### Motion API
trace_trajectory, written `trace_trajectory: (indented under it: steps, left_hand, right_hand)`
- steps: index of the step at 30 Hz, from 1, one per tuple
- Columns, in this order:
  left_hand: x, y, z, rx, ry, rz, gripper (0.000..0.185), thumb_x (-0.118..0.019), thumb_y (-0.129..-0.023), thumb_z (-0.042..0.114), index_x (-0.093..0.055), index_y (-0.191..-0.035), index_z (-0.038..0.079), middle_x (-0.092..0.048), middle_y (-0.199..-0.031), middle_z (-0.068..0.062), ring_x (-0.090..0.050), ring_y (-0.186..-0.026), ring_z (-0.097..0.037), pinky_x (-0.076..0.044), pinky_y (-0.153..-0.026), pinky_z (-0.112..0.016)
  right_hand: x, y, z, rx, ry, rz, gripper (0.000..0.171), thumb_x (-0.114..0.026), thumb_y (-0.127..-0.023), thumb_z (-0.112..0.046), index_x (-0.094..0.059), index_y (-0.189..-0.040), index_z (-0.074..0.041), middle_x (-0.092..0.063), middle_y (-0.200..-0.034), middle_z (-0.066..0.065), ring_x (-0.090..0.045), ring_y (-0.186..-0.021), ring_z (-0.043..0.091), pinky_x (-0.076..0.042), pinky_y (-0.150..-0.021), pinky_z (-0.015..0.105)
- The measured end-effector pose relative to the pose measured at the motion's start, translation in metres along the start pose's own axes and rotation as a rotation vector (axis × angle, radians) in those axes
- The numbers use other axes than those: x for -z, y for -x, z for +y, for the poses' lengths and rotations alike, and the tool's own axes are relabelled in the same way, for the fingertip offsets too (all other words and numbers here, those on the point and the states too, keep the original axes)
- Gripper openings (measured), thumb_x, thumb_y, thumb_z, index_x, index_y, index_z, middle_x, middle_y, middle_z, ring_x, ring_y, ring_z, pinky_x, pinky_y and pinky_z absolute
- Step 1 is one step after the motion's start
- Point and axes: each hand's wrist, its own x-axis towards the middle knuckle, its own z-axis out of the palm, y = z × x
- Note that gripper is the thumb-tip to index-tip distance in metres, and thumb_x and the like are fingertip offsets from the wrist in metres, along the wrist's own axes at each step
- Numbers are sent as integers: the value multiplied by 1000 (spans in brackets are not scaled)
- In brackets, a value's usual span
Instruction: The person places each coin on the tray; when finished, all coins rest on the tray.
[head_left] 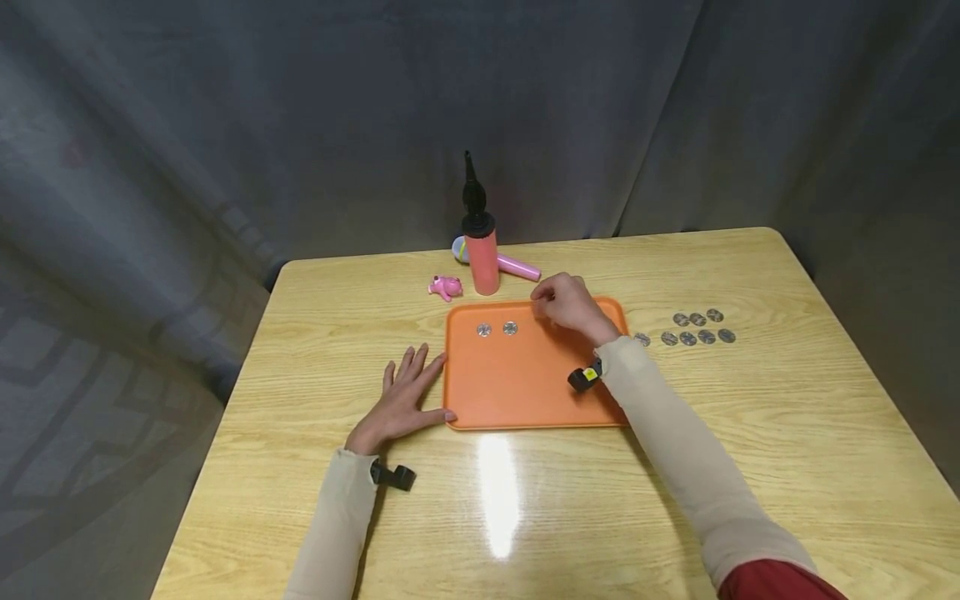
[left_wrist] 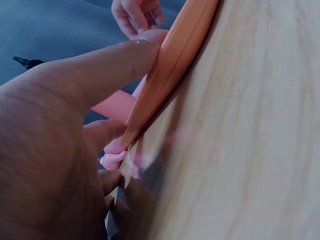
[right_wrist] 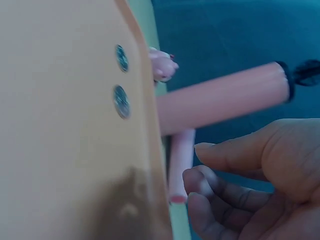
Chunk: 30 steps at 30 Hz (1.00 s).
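An orange tray (head_left: pixel 517 383) lies on the table, with two silver coins (head_left: pixel 484 330) on it near its far edge. My left hand (head_left: pixel 401 407) rests at the tray's left side, fingers spread, thumb on the near left corner. In the left wrist view the thumb and a fingertip touch the tray's rim (left_wrist: pixel 172 65). My right hand (head_left: pixel 572 305) hovers over the tray's far right part, fingers loosely bent. In the right wrist view a gap shows between thumb (right_wrist: pixel 215 155) and fingers, with nothing seen in it.
Several more coins (head_left: pixel 687 338) lie in two rows right of the tray, one close to its edge. Behind the tray stand a pink hand pump (head_left: pixel 483 262) with black nozzle, a toy microphone (head_left: pixel 519 267) and a small pink figure (head_left: pixel 446 287). Dark curtains (head_left: pixel 480 100) surround the table.
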Motion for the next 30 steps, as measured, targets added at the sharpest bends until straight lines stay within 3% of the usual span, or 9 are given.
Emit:
trace_trajectory:
  steps: [3, 8, 22, 25, 30]
  left_hand:
    - [0, 0, 0, 2, 2, 0, 99, -74, -85, 52, -18, -162, 25, 2, -171, -15, 10, -158, -38, 13, -121, -66]
    - [-1, 1, 0, 11, 5, 2, 98, -74, -85, 50, -19, -162, 25, 1, -171, -15, 10, -158, -37, 13, -122, -65]
    - [-1, 1, 1, 6, 9, 5, 98, -74, -85, 51, -20, -162, 24, 0, -171, -15, 10, -158, -38, 13, -122, -65]
    - [0, 1, 1, 3, 13, 4, 98, -74, -85, 50, -19, -162, 24, 1, -171, -15, 10, -158, -37, 13, -122, -65]
    - [0, 1, 0, -3, 8, 4, 98, -74, -85, 49, -19, -162, 24, 1, -171, -15, 10, -158, -37, 12, -121, -66]
  right_hand:
    - [10, 4, 5, 7, 29, 27, 24, -60, -95, -4, -74, -113, 3, -74, -104, 20, -66, -73, 23, -55, -86, 44]
    - [29, 13, 17, 0, 62, 79, 23, -61, -95, -4, -74, -112, 4, -74, -109, 22, -66, -91, 30, -53, -83, 43]
    - [89, 57, 80, -79, 78, 148, 27, -60, -97, -11, -71, -115, 5, -71, -109, 26, -67, -97, 40, -50, -71, 30]
    - [98, 67, 94, -119, 74, 156, 28, -60, -97, -12, -70, -116, 5, -70, -110, 27, -67, -94, 34, -49, -68, 27]
    - [109, 77, 114, -174, 88, 175, 26, -62, -96, -11, -70, -114, 6, -70, -108, 28, -62, -80, 12, -47, -61, 22]
